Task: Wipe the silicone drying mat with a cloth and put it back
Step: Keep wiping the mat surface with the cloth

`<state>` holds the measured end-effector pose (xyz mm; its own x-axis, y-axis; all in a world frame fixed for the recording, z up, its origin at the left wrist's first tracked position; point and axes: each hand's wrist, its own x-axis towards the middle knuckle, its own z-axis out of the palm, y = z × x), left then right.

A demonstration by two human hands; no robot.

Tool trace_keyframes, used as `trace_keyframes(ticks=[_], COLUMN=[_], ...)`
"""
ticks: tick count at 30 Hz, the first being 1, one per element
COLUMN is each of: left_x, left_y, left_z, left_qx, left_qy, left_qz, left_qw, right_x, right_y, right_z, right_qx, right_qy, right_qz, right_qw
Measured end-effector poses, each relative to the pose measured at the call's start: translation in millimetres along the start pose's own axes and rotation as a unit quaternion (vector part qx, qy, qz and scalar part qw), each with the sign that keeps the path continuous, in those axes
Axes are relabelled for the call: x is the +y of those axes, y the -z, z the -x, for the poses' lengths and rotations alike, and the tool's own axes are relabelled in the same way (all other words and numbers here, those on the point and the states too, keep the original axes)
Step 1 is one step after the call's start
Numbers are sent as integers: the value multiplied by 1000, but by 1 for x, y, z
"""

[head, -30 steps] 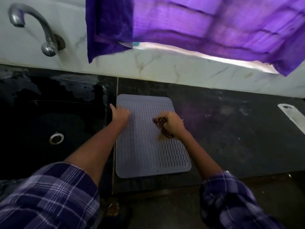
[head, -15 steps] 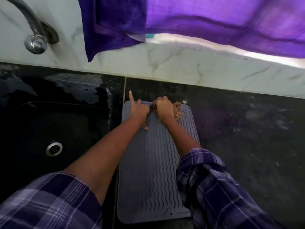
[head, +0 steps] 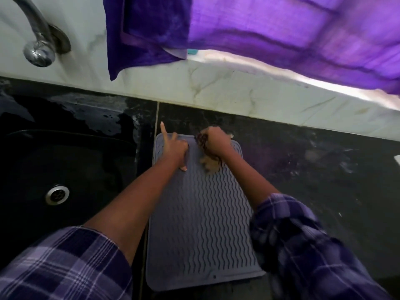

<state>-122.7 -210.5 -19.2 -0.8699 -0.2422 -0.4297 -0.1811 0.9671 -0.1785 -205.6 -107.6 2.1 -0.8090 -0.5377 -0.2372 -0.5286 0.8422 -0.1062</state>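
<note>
One grey rectangular silicone drying mat with wavy ridges lies flat on the dark stone counter, just beside one black sink. The right hand grips one bunched brown cloth at the mat's far end. The left hand presses on the mat, its index finger straight. One purple curtain hangs above.

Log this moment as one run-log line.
step: wiping | right hand: grips cloth at mat far end | left hand: presses mat, index finger out | mat: flat on counter beside sink
</note>
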Motion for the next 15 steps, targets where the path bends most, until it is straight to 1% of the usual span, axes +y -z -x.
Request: trace_keyframes(ticks=[1,3,5,6,8,10,11,12,13,14,15], left_x=[1,1,-1,-2,-3,-4,-4,-2,0,3,5], left_y=[-1,-2,-1,1,5,7,8,10,11,11,11], left_z=[0,0,2,4,7,6,6,6,6,5,3], left_qx=[-7,-10,0,3,7,1,-3,-5,-7,-7,-6], left_qy=[2,-2,0,-1,-9,-10,-7,-4,-1,2,6], left_qz=[-5,-15,-13,-14,-7,-3,-6,-11,-17,-24,-32], left_qw=[1000,1000,1000,1000,1000,1000,1000,1000,1000,1000,999], right_x=[-1,-5,-7,-6,2,10,16,21,24,24,23], right_y=[-8,-30,-44,-46,-42,-34,-28,-20,-11,-4,1], right_z=[-8,-9,7,23,66,106,113,112,103,90,76], right_qx=[24,48,68,64,12,-97,-156,-198,-213,-194,-145], right_qy=[-8,-14,-3,6,48,95,102,105,101,86,65], right_qz=[5,21,51,60,56,55,59,58,46,27,9], right_qw=[1000,999,996,996,997,989,981,973,971,977,987])
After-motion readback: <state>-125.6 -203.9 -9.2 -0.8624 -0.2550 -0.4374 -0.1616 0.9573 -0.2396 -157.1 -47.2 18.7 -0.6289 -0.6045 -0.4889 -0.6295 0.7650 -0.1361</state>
